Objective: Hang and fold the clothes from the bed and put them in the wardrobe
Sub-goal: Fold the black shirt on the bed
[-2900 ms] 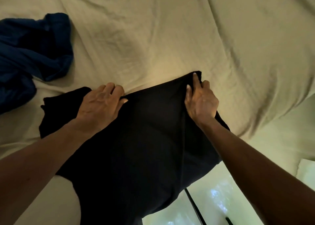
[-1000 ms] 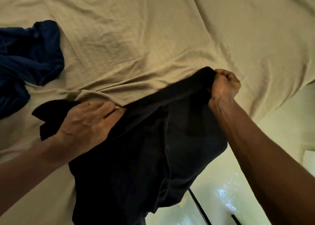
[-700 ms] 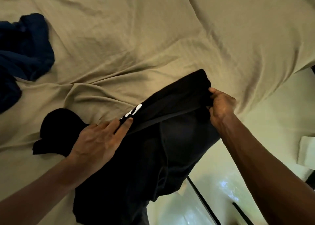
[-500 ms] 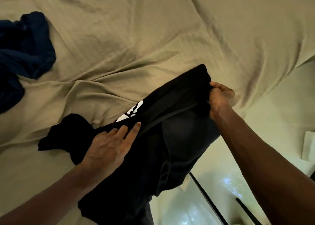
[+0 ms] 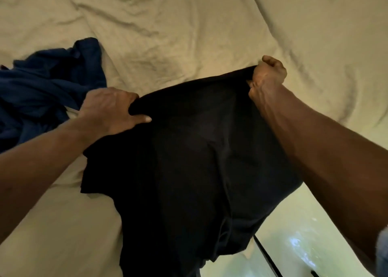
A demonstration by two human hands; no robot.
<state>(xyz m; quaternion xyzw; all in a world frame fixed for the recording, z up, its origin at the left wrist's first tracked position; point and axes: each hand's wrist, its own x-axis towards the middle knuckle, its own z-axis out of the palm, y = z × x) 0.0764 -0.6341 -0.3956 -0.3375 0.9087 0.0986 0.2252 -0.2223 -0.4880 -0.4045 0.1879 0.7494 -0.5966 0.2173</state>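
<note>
2 hands [image 5: 109, 109] [image 5: 269, 72] grip black garment [image 5: 189, 171] over bed [image 5: 189, 31].

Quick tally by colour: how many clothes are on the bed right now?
black garment: 1, gripped by the left hand and the right hand
dark blue garment: 1 crumpled heap
Total: 2

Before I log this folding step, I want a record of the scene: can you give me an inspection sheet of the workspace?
Surface: wrinkled beige bed sheet.
Job's things: black garment stretched between both hands, draping over the bed's edge; blue garment crumpled at left.
Clutter: nothing seen.
Hands: left hand and right hand each grip the black garment's top edge.
Cables: nothing sure; thin dark line at lower right, unidentified.
Surroundings: glossy pale floor lower right.
</note>
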